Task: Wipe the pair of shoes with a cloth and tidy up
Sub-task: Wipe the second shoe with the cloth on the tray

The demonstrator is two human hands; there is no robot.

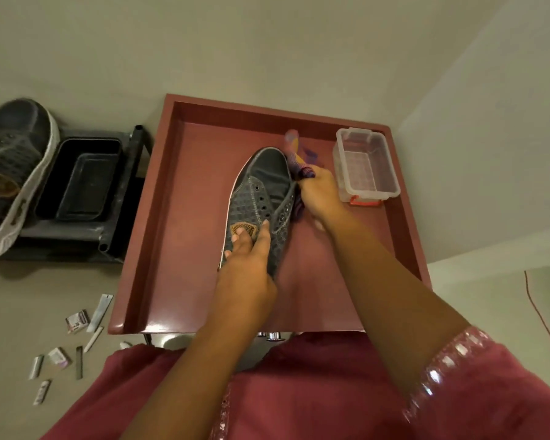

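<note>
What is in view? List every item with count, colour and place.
shoe on the table: 1, grey, middle of tray table
second shoe: 1, grey with white sole, on rack at left
cloth: 1, purple and orange, against the shoe's right side
plastic box: 1, clear with red latch, table's far right corner
tray table: 1, red-brown, centre
black trays: 2, nested, on rack
rack: 1, dark, left of table
paper scraps: several, whitish, floor at left
left hand: holds the shoe's heel end
right hand: grips the cloth
</note>
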